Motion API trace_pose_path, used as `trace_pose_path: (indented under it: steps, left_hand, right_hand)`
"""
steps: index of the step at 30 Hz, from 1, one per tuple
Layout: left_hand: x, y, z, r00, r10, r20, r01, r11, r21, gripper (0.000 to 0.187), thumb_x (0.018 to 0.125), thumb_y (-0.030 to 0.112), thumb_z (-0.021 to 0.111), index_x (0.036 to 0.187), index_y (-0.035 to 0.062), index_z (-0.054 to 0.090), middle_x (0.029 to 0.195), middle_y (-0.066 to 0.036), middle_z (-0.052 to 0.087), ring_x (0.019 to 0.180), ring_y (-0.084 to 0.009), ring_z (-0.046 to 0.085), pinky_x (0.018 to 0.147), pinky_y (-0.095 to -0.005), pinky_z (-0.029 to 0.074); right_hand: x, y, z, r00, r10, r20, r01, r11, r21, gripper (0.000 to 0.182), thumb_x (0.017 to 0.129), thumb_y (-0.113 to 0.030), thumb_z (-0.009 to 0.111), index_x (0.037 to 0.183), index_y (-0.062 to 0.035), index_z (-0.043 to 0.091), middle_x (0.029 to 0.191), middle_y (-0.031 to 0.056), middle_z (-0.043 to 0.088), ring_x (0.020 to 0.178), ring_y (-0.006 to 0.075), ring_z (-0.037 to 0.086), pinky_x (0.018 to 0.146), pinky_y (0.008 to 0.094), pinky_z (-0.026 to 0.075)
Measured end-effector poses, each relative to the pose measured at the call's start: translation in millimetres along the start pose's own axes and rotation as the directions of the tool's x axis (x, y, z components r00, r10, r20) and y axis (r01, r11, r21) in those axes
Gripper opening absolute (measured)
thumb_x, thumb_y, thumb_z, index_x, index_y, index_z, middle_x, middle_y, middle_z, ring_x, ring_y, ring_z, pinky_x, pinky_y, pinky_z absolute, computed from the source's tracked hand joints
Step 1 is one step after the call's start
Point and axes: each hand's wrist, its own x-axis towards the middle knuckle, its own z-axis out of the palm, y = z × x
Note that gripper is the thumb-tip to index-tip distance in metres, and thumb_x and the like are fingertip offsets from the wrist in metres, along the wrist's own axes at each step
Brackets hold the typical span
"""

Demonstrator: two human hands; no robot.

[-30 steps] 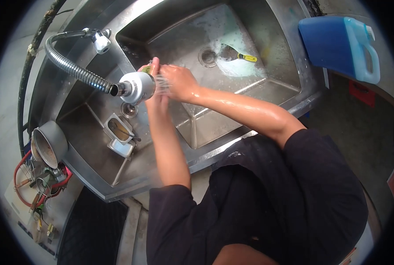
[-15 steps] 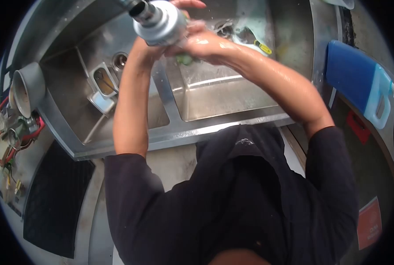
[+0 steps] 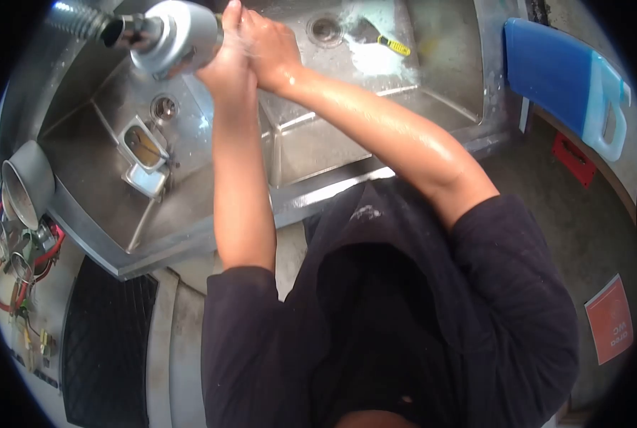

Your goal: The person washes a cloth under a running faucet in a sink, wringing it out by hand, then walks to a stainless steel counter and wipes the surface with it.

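— Where's the spray head (image 3: 179,36) aimed?
— Long axis level, nozzle toward the hands — touching the left hand (image 3: 225,68).
— Hands?
— Right hand (image 3: 272,46) pressed against left, arms outstretched; grip I cannot tell.

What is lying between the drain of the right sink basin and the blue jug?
In the head view, a yellow-handled brush lies in foam between the drain and the blue jug; beyond it come the bare basin floor and wall.

Person seen from above: dark, near-black long-sleeved top, both sleeves pushed up above the elbows, a small pale mark on the chest. Bare forearms glisten wet. Left hand (image 3: 227,68) and right hand (image 3: 270,48) ungloved.
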Motion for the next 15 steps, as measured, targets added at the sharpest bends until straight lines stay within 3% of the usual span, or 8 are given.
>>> trace_pose_path:
  steps: [2,4,5,6,8,10,12,15]
  left_hand:
    - [-9,40,17,0.946,-0.317,-0.06,0.321,0.945,0.059,0.035,0.084,0.007,0.066,0.116,-0.002,0.055,0.108,-0.011,0.059,0.102,-0.018,0.057,0.09,-0.029,0.045]
    - [1,51,-4,0.842,-0.472,0.261,0.477,0.878,0.048,0.049,0.084,0.012,0.066,0.126,-0.0033,0.047,0.12,-0.015,0.056,0.116,-0.0245,0.051,0.1,-0.0345,0.041]
    - [5,55,-11,0.761,-0.475,0.442,0.54,0.841,-0.026,0.067,0.079,0.017,0.072,0.133,-0.0051,0.038,0.124,-0.015,0.053,0.121,-0.0286,0.048,0.105,-0.041,0.037]
    - [7,52,-11,0.762,-0.468,0.448,0.533,0.846,-0.023,0.067,0.079,0.017,0.072,0.133,-0.0051,0.038,0.124,-0.015,0.053,0.121,-0.0286,0.048,0.105,-0.041,0.037]
    - [16,40,-10,0.483,-0.172,0.858,0.667,0.708,-0.233,0.088,0.071,0.023,0.079,0.137,-0.0074,0.029,0.122,-0.017,0.054,0.122,-0.0308,0.047,0.107,-0.0451,0.034]
    - [33,23,-10,0.46,0.089,0.883,0.37,0.886,-0.281,0.089,0.063,0.017,0.082,0.133,-0.0074,0.033,0.103,-0.014,0.059,0.112,-0.026,0.055,0.102,-0.0445,0.039]
    - [53,19,-35,0.42,-0.194,0.887,0.844,0.442,-0.303,0.078,0.062,0.035,0.084,0.116,-0.0071,0.046,0.099,-0.016,0.057,0.1,-0.0225,0.057,0.092,-0.0395,0.046]
    - [32,72,-10,0.731,-0.49,0.475,0.393,0.871,0.293,0.031,0.075,0.017,0.077,0.095,0.0054,0.057,0.08,0.0,0.055,0.072,-0.0101,0.054,0.062,-0.0237,0.046]
  right_hand:
    - [-2,-10,-26,0.998,0.029,0.064,-0.033,0.997,0.069,0.024,0.078,-0.025,0.065,0.087,-0.0047,0.057,0.1,0.0164,0.064,0.09,0.0361,0.061,0.074,0.0426,0.05]
    - [7,-13,-48,0.981,-0.019,0.192,-0.033,0.964,0.265,0.031,0.079,-0.028,0.067,0.091,-0.0011,0.057,0.095,0.0123,0.064,0.088,0.0304,0.063,0.074,0.0391,0.051]
    - [16,-12,-52,0.937,-0.062,0.345,-0.17,0.781,0.601,0.035,0.077,-0.027,0.069,0.095,0.0015,0.058,0.083,0.0123,0.064,0.078,0.0229,0.065,0.066,0.0347,0.053]
    - [18,-8,-57,0.691,-0.036,0.722,-0.695,0.244,0.677,0.033,0.078,-0.02,0.067,0.098,0.0038,0.058,0.081,0.0124,0.063,0.069,0.017,0.062,0.059,0.0286,0.051]
    - [24,-2,-50,0.42,-0.525,0.74,-0.901,-0.147,0.407,0.028,0.076,-0.012,0.065,0.097,0.0063,0.057,0.082,0.0137,0.062,0.064,0.0174,0.061,0.053,0.0267,0.049]
    - [10,-8,-26,0.527,-0.641,0.558,-0.841,-0.49,0.231,0.026,0.075,-0.003,0.061,0.098,0.0091,0.056,0.08,0.015,0.062,0.056,0.0179,0.058,0.046,0.0279,0.047]
    - [16,-22,-34,0.526,-0.473,0.707,-0.843,-0.4,0.359,0.024,0.08,-0.008,0.06,0.102,0.0009,0.057,0.072,0.0099,0.056,0.057,0.0179,0.057,0.044,0.0317,0.044]
    - [29,-44,-61,0.53,0.085,0.844,-0.833,0.24,0.499,0.017,0.074,-0.008,0.066,0.09,-0.0031,0.061,0.074,0.0098,0.06,0.061,0.0164,0.058,0.054,0.0341,0.048]
